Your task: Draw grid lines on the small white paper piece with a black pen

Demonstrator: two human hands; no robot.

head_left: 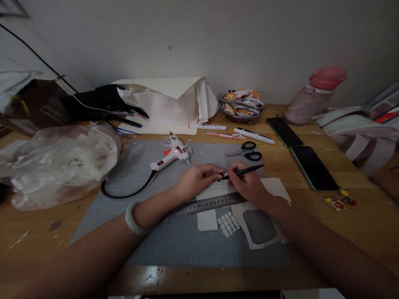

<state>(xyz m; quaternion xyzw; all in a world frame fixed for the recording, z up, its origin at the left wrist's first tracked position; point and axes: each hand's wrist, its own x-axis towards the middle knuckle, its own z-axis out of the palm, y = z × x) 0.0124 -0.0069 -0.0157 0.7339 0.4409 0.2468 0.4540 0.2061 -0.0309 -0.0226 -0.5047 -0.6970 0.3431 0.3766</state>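
The pen (pixel 242 171) lies nearly level in the right hand (pixel 247 187), its black tip pointing left at the fingers of the left hand (pixel 196 179), its tail out to the right. The right hand's fingers are closed in a pinch around the barrel. The left hand is curled, fingertips pressed together at the pen's tip; whether they grip a cap or only touch it I cannot tell. Both hands hover low over a small white card (pixel 218 189) with faint ruled lines on it.

Just below the hands a steel ruler (pixel 207 204) lies aslant across the card's near edge. Nearer still sit a small white square (pixel 207 219), a cluster of little white pads (pixel 228 224) and a white sheet with a cut-out hole (pixel 260 226). All rest on a grey cutting mat (pixel 149 232) on a wooden table (pixel 358 224). A pale bangle (pixel 133 220) rings the left wrist.

Beyond the hands, a white glue gun (pixel 171 157) stands on the mat with a red light showing, its black cord looping left. Small black-handled scissors (pixel 247 151) lie to the right of it. Markers (pixel 254 136) lie near a bowl (pixel 241 109) holding larger scissors. Two phones (pixel 313 167) lie face up on the right, a pink bottle (pixel 311 97) behind them. A plastic bag (pixel 59 162) slumps at the left.
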